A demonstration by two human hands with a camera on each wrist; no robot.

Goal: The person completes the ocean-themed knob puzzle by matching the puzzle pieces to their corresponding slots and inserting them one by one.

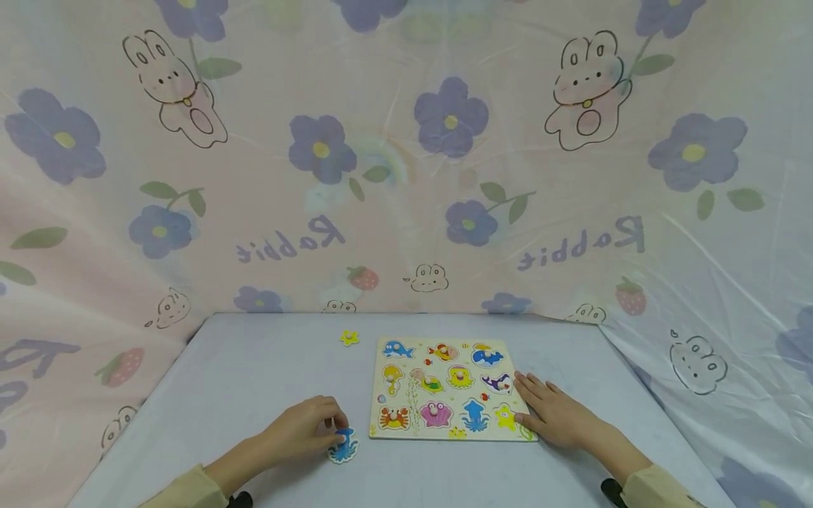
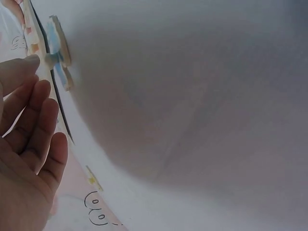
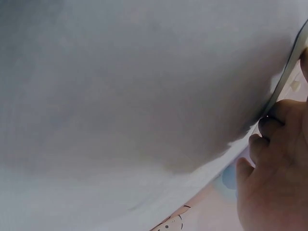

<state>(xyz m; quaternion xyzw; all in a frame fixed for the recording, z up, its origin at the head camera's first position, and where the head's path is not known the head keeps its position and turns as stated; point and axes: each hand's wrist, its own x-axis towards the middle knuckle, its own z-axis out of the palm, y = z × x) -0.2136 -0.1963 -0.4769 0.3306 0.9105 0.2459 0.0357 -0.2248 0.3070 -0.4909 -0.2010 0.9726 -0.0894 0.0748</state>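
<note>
A blue squid puzzle piece with a small knob lies on the white table, left of the wooden puzzle board. Over it, my left hand has thumb and index finger close together just above the knob; a small gap shows in the left wrist view, where the piece appears edge-on. The board carries sea-animal shapes, among them a crab, a pink shell and a blue squid shape. My right hand rests along the board's right edge, fingers extended, thumb over its lower right corner.
A loose yellow star piece lies near the back of the table, left of the board's far corner. Behind and beside the table hangs a curtain printed with rabbits and purple flowers.
</note>
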